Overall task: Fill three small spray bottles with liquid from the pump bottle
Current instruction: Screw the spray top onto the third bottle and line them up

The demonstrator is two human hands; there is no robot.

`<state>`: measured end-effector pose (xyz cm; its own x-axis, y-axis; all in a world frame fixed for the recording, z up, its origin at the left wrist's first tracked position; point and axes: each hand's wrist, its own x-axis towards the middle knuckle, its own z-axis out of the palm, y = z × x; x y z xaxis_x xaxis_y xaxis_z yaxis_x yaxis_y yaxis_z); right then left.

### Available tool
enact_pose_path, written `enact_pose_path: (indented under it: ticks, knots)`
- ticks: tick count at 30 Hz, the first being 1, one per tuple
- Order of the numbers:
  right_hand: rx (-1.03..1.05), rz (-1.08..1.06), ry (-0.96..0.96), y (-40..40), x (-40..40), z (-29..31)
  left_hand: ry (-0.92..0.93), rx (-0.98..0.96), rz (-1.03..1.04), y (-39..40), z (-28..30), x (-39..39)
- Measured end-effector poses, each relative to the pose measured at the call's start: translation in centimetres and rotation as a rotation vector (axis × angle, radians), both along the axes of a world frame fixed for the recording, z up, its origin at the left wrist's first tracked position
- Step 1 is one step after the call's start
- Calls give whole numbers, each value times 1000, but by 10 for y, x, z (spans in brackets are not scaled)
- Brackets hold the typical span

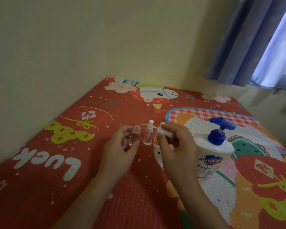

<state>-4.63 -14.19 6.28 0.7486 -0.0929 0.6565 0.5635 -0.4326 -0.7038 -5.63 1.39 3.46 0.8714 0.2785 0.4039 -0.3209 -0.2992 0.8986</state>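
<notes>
Three small clear spray bottles stand in a row on the red patterned mat (89,146). My left hand (120,146) grips the leftmost bottle (135,135), whose neck is uncapped. The middle bottle (148,136) keeps its white spray top and holds a little liquid. The third bottle (156,142) is mostly hidden behind my right hand (177,146), which pinches a white spray cap (165,132) with its thin dip tube above the row. The white pump bottle (213,154) with a blue pump head stands just right of my right hand.
The mat lies in a corner between two pale yellow walls. A blue curtain (254,40) hangs at the upper right. Bare mat lies to the left of the bottles and in front of my arms.
</notes>
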Motion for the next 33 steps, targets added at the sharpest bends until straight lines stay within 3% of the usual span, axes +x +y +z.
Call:
enact_pose_path:
  ticks: [10, 25, 33]
  knots:
    - [-154, 68, -71, -9, -3, 15, -7, 15, -23, -1, -10, 4]
    - [-263, 110, 135, -3, 3, 17, -18, 106, -94, -8, -11, 0]
    - [-344, 134, 66, -3, 4, 13, -37, 129, -117, -10, -16, 1]
